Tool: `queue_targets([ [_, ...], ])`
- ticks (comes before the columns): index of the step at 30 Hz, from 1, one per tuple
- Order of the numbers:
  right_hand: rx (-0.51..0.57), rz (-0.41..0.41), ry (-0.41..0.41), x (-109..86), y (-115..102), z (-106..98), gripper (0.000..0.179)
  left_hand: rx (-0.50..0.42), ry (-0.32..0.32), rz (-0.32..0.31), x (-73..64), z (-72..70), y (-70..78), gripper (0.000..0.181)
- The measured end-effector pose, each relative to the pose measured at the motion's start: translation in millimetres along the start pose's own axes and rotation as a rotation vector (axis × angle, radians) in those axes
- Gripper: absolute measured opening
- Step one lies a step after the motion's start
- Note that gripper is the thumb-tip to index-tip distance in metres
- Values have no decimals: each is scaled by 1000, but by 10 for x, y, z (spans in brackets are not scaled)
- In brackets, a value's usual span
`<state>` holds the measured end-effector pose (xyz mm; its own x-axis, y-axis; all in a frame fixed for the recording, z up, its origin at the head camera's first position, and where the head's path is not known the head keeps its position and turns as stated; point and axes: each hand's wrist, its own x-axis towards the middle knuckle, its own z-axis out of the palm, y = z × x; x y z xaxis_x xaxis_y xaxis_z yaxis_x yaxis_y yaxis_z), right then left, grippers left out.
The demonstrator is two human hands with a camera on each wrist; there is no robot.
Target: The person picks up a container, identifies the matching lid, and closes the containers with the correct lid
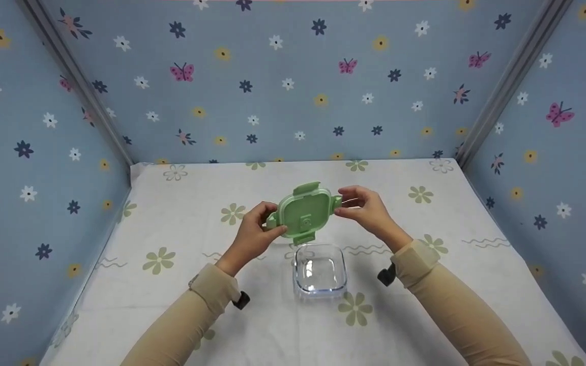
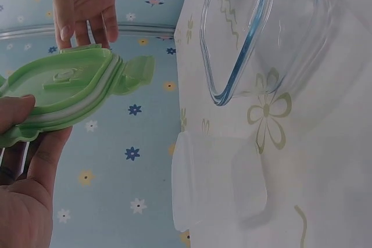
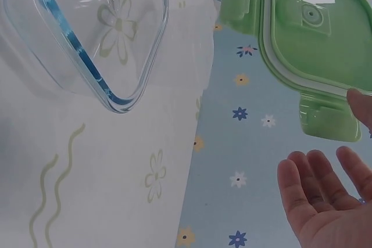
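Green lid (image 1: 307,212) sits higher than the glass container (image 1: 320,292) in my head view, gripped by the left hand (image 1: 254,236), with the right hand (image 1: 371,211) at its right flap (image 1: 337,204). My left-wrist view shows the gripping thumb on the lid's face; in my right-wrist view, the right fingers are loosely open, though I cannot tell whether that thumb touches.

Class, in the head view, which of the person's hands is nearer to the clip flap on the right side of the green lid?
Right. The right hand is right beside that clip flap; the left hand grips the green lid at its opposite side.
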<state>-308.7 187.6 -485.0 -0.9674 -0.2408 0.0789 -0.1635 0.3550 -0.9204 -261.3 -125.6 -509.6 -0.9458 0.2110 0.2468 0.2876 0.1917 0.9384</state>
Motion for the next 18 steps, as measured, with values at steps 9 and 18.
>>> queue_targets([
  [9, 30, -44, -43, -2, -17, 48, 51, 14, -27, 3, -22, 52, 16, 33],
  [18, 92, -42, -70, -21, 5, 85, 34, 32, -42, 46, -43, 84, -44, 30],
])
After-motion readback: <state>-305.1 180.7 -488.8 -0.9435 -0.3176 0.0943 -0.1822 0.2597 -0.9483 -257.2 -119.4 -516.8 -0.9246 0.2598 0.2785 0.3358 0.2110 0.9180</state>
